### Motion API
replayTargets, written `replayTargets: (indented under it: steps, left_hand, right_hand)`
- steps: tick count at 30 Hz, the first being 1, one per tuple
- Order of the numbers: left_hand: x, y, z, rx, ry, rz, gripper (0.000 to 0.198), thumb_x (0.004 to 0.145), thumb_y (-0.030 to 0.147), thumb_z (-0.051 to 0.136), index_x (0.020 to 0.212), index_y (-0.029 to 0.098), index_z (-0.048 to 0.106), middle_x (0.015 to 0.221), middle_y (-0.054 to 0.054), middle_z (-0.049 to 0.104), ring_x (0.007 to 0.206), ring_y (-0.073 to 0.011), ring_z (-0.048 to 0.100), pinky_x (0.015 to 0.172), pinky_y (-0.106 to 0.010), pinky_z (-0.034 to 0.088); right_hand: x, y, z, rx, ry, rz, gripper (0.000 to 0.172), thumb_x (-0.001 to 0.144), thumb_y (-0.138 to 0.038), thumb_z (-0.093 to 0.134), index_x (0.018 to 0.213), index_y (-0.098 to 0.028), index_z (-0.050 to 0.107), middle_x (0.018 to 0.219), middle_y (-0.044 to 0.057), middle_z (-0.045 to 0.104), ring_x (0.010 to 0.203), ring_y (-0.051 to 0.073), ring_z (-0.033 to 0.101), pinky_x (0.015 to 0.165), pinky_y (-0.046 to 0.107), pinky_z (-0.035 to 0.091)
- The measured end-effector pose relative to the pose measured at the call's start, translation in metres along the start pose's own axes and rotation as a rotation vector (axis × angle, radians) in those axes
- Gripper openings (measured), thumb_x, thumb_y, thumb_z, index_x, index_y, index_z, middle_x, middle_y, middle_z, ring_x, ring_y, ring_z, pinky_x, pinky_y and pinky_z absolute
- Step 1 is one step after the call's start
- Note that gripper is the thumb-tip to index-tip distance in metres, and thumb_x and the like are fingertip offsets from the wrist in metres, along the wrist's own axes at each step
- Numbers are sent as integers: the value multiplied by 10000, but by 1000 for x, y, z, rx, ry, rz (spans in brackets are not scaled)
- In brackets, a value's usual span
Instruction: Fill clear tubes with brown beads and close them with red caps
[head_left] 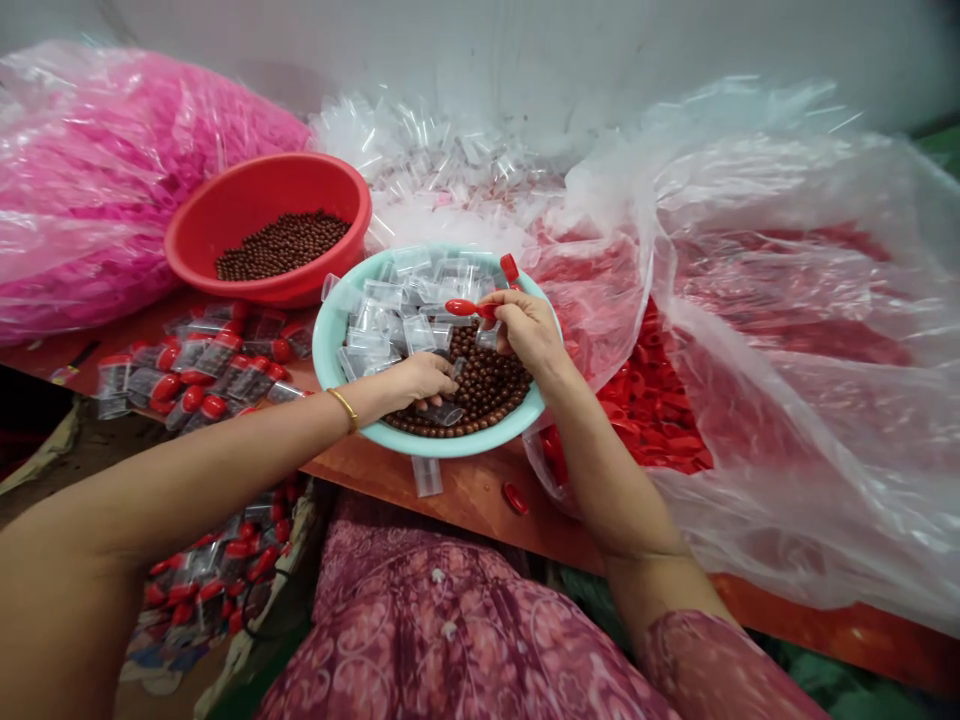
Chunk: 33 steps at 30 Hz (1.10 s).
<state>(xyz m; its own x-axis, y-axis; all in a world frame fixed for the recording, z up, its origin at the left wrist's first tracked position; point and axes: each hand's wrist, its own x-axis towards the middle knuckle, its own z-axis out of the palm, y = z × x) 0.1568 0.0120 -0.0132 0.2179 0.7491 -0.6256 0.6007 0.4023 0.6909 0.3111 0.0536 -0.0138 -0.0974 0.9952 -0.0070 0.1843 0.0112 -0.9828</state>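
A teal bowl (327, 340) sits on the table edge, filled with brown beads (487, 385) and several small clear tubes (405, 300). My left hand (420, 378) is curled down in the bowl on a clear tube lying among the beads. My right hand (525, 325) hovers over the bowl and pinches a red cap (469, 308) together with a small clear tube. A gold bangle circles my left wrist.
A red bowl (247, 205) of brown beads stands at the back left. Filled, red-capped tubes (202, 365) lie left of the teal bowl and in a box (217, 570) below the table. A clear bag of red caps (660, 400) spreads right. A pink bag (97, 170) fills the far left.
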Motion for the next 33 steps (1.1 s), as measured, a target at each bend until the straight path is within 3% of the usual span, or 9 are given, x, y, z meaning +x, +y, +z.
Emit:
replayTargets:
  steps: [6, 12, 17, 23, 27, 33]
  left_hand:
    - [-4, -7, -9, -325, -88, 204, 247, 742, 201, 643, 961, 166, 534, 661, 53, 525, 483, -38, 480, 446, -148, 378]
    - [-25, -14, -17, -458, -119, 447, 364, 711, 287, 698, 997, 160, 512, 815, 10, 606, 632, -75, 569, 574, -202, 466]
    - [-30, -23, -17, -528, -51, 536, 372, 729, 305, 708, 1013, 151, 523, 1040, -67, 645, 882, -136, 622, 692, -225, 471]
    - [-27, -28, -14, -718, -109, 597, 410, 689, 277, 757, 1011, 137, 545, 938, -53, 669, 822, -120, 644, 764, -253, 492]
    - [-27, -29, -14, -763, -94, 603, 400, 649, 219, 766, 973, 124, 551, 824, -11, 648, 747, -94, 621, 737, -240, 495]
    - [-31, -29, -13, -741, -39, 626, 277, 687, 183, 699, 871, 127, 500, 697, 34, 592, 608, -62, 563, 607, -203, 475]
  right_hand:
    - [0, 2, -3, 49, 48, -68, 182, 739, -281, 407, 706, -177, 553, 538, -40, 500, 340, 64, 359, 350, 217, 256]
    - [0, 5, 0, -27, 7, -140, 341, 801, -449, 478, 575, -195, 464, 484, -46, 446, 376, 59, 370, 373, 209, 269]
    - [-6, 0, 2, 70, -138, -51, 292, 728, -476, 573, 716, -190, 514, 640, -24, 616, 332, 37, 413, 325, 190, 273]
    - [-7, -2, 0, 192, -191, 16, 235, 607, -327, 626, 750, -203, 487, 627, -63, 614, 350, 42, 445, 343, 184, 366]
    - [-7, -3, 2, 190, -231, 33, 316, 632, -369, 644, 886, -189, 588, 656, -66, 579, 384, 40, 436, 361, 194, 388]
    - [-19, -11, 4, 122, -264, -63, 371, 659, -498, 709, 831, -190, 595, 660, -41, 600, 464, 61, 509, 460, 209, 442]
